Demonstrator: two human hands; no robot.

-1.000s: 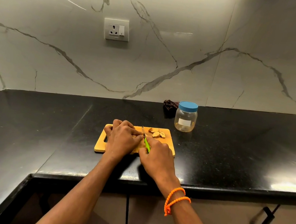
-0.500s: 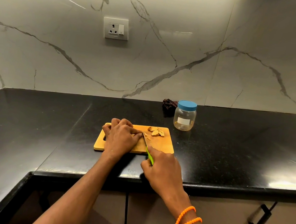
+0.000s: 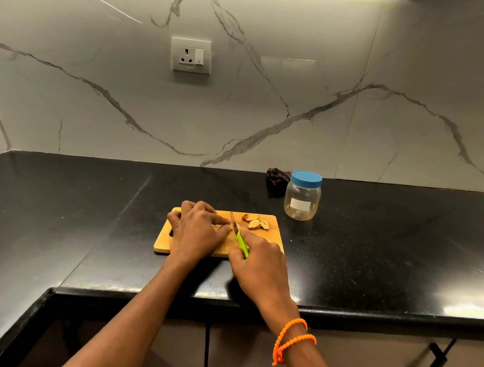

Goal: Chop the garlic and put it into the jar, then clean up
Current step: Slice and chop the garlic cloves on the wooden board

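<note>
Pale garlic piece (image 3: 218,226) sat pinned under the left hand's fingertips (image 3: 224,224) mid-board, mostly hidden. Left hand (image 3: 196,231) was curled over it, holding it down. Knife (image 3: 237,235) lay just right of those fingertips, long axis running from near edge toward far edge, tip away; right hand (image 3: 259,257) gripped the green handle. Cut slices (image 3: 255,222) lay by the cutting board's (image 3: 273,239) far right corner. Jar (image 3: 302,199), blue lid on, stood beyond that corner, apart. Nothing blocked the blade's path; fingertips were the risk, in my judgement.
</note>
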